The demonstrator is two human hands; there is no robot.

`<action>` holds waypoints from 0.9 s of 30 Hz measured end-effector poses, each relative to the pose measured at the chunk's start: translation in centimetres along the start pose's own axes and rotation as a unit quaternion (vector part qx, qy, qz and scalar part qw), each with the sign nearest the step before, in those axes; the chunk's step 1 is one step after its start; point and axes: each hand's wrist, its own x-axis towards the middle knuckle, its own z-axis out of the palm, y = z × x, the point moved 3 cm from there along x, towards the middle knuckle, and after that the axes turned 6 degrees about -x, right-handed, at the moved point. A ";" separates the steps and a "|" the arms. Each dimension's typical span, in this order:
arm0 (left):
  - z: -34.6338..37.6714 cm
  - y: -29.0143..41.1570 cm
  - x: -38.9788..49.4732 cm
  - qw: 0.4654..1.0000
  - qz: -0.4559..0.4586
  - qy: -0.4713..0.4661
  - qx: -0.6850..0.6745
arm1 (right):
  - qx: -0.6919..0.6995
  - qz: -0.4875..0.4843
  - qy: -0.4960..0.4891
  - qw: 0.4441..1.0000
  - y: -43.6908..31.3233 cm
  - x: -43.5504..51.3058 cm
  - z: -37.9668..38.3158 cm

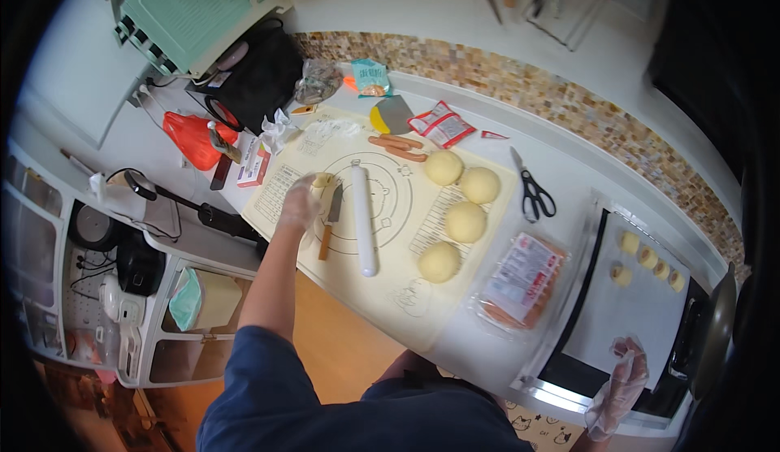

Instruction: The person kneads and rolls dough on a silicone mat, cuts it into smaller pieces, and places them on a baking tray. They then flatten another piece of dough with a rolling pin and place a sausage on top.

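My left hand (pixel 300 203), in a clear plastic glove, is at a small piece of dough (pixel 323 180) on the left of the silicone pastry mat (pixel 399 293); whether it grips the piece I cannot tell. Beside it lie a wooden-handled knife (pixel 330 223) and a white rolling pin (pixel 364 220). Several dough balls (pixel 465 222) rest on the mat's right side, below some sausages (pixel 397 146). My right hand (pixel 624 379), also gloved, is over the lower edge of a paper-lined tray (pixel 609 324), fingers partly curled. Small dough pieces with filling (pixel 648 257) sit farther up the tray.
Black scissors (pixel 534 193) and a pack of sausages (pixel 523 281) lie right of the mat. A dough scraper (pixel 392 114), a red-and-white packet (pixel 442 124) and a red bag (pixel 195 138) are along the back and left. A pan (pixel 714 336) stands at the far right.
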 end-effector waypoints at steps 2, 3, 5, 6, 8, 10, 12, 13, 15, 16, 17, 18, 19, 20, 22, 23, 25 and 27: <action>1.1 -2.2 3.8 0.995 0.068 -0.058 0.044 | -0.023 0.040 -0.018 0.999 -1.5 -0.5 3.1; 1.6 -2.9 5.4 0.990 0.086 -0.094 0.064 | -0.034 0.059 -0.027 0.997 -2.1 -0.5 4.5; 2.4 -3.7 6.9 0.980 0.084 -0.171 0.066 | -0.050 0.066 -0.023 0.996 -3.8 -1.3 6.8; 2.4 -4.0 7.5 0.974 0.065 -0.211 0.050 | -0.064 0.067 -0.035 0.995 -4.5 -1.4 7.7; 2.3 -4.0 8.3 0.966 0.040 -0.255 0.025 | -0.098 0.062 -0.047 0.992 -5.7 -1.6 9.0; 1.9 -3.9 8.6 0.964 0.026 -0.262 0.019 | -0.104 0.082 -0.032 0.991 -6.4 -1.9 9.9; 1.5 -3.9 8.8 0.964 0.039 -0.260 0.031 | -0.101 0.096 -0.020 0.990 -6.9 -2.3 10.5; 1.3 -3.8 8.8 0.964 0.059 -0.256 0.038 | -0.094 0.103 -0.015 0.990 -7.0 -2.4 10.8; 0.9 -4.3 8.6 0.960 0.001 -0.270 -0.075 | -0.086 0.109 -0.006 0.990 -7.1 -2.6 11.2; 0.7 -4.5 8.5 0.957 -0.037 -0.263 -0.115 | -0.085 0.109 -0.003 0.990 -7.1 -2.6 11.3; 0.5 -4.5 8.2 0.932 -0.084 -0.254 -0.246 | -0.078 0.099 -0.003 0.992 -7.2 -2.5 11.3; 0.3 -4.4 7.7 0.896 -0.146 -0.228 -0.353 | -0.070 0.109 -0.011 0.991 -7.1 -2.5 11.3; 0.1 -4.0 7.1 0.845 -0.209 -0.201 -0.450 | -0.057 0.110 -0.023 0.992 -7.0 -2.5 11.4; -0.1 -3.0 6.5 0.794 -0.217 -0.224 -0.521 | -0.044 0.113 -0.029 0.992 -7.0 -2.4 11.3; -0.6 0.3 5.2 0.674 -0.240 -0.277 -0.642 | -0.018 0.142 -0.033 0.989 -6.6 -2.6 10.8; -0.8 2.8 4.5 0.645 -0.222 -0.315 -0.660 | -0.001 0.159 -0.027 0.987 -6.4 -2.8 10.4; -0.7 8.7 2.8 0.591 -0.222 -0.376 -0.678 | 0.010 0.168 -0.018 0.985 -5.9 -3.5 9.2; -0.3 15.4 0.6 0.616 -0.209 -0.417 -0.635 | -0.022 0.168 0.004 0.985 -5.0 -4.1 7.6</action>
